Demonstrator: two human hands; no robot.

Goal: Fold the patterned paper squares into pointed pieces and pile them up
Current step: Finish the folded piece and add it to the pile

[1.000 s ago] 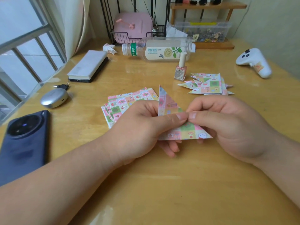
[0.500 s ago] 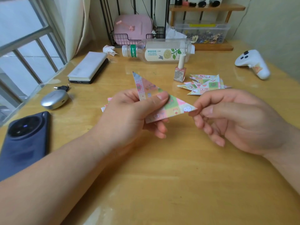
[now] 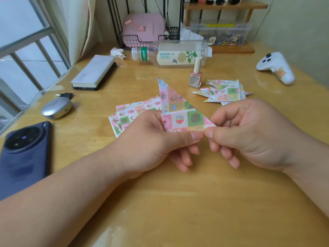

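Note:
A folded patterned paper triangle (image 3: 179, 111) stands above the wooden table, its long point up. My left hand (image 3: 151, 145) pinches its lower edge between thumb and fingers. My right hand (image 3: 249, 134) pinches its right corner, thumb tip nearly touching the left thumb. Behind my left hand lies a fanned stack of flat patterned paper squares (image 3: 130, 113), partly hidden by the hand. A pile of folded pointed pieces (image 3: 224, 92) lies further back on the right.
A pink nail polish bottle (image 3: 195, 75) stands beside the pile; a clear bottle (image 3: 170, 54) lies behind it. A dark phone (image 3: 23, 152), earbud case (image 3: 57, 107) and book (image 3: 94, 72) sit left; a white controller (image 3: 276, 67) sits right.
My left hand turned the folded piece from tilted to point-up and lowered it. My right hand, apart from it half a second ago, came in and now pinches the right corner.

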